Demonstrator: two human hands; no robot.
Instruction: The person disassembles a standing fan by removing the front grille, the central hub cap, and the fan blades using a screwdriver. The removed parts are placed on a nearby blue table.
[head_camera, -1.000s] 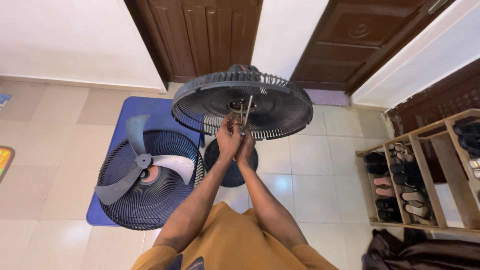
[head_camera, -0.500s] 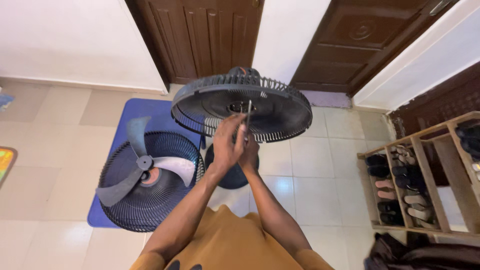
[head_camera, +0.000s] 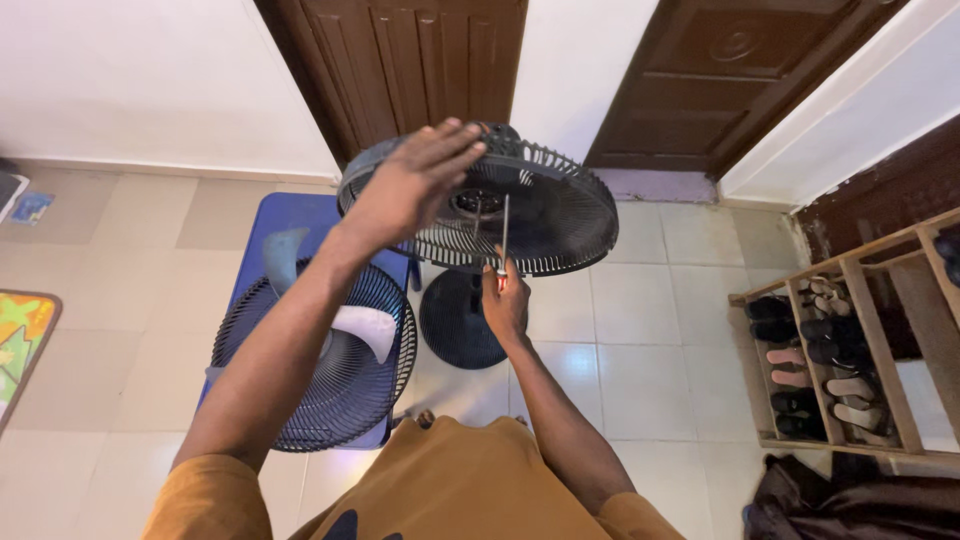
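A standing fan's dark rear grille (head_camera: 560, 215) faces up in front of me, its motor hub (head_camera: 480, 202) in the middle. My right hand (head_camera: 506, 300) grips a screwdriver (head_camera: 503, 232) whose shaft points up toward the hub. My left hand (head_camera: 415, 180) is raised over the grille's near-left rim, fingers spread and holding nothing. The fan's round base (head_camera: 458, 320) stands on the tiles below.
A loose front grille (head_camera: 325, 385) with grey fan blades (head_camera: 365, 330) lies on a blue mat (head_camera: 285, 215) at left. Two brown doors (head_camera: 420, 60) stand behind. A wooden shoe rack (head_camera: 850, 350) is at right, dark cloth (head_camera: 850, 500) beneath it. A colourful mat (head_camera: 20, 340) lies far left.
My left hand has let go near the screwdriver and risen up and left over the grille's rim. My right hand stays on the screwdriver, slightly lower.
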